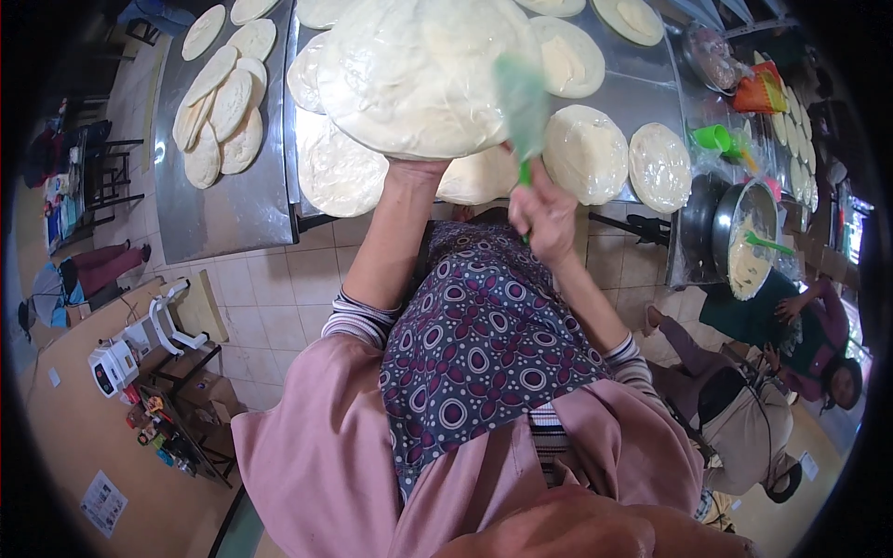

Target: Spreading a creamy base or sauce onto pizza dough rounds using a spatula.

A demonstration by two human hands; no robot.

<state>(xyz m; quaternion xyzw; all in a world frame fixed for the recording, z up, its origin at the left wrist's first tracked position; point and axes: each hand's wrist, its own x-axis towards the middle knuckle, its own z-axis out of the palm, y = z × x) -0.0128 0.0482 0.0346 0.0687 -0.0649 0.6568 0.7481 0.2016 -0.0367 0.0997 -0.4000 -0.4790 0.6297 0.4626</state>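
A large round flatbread (425, 77), coated with a shiny pale cream, rests raised on my left hand (418, 164), which is mostly hidden beneath it. My right hand (545, 213) grips the handle of a green spatula (522, 104), whose blurred blade is over the right edge of the flatbread. Cream-topped flatbreads (586, 155) lie around on the metal table, some of them partly under the raised one. At the left, a loose pile of plain flatbreads (230, 104) sits on another metal surface (237, 216).
To the right, a steel bowl (722, 230) of cream holds another green spatula (767, 243). Green cups (711, 137) and an orange packet (759, 89) stand beyond it. A person (816, 328) in a dark green apron and another person (746, 425) are at the right. A white machine (115, 366) stands left.
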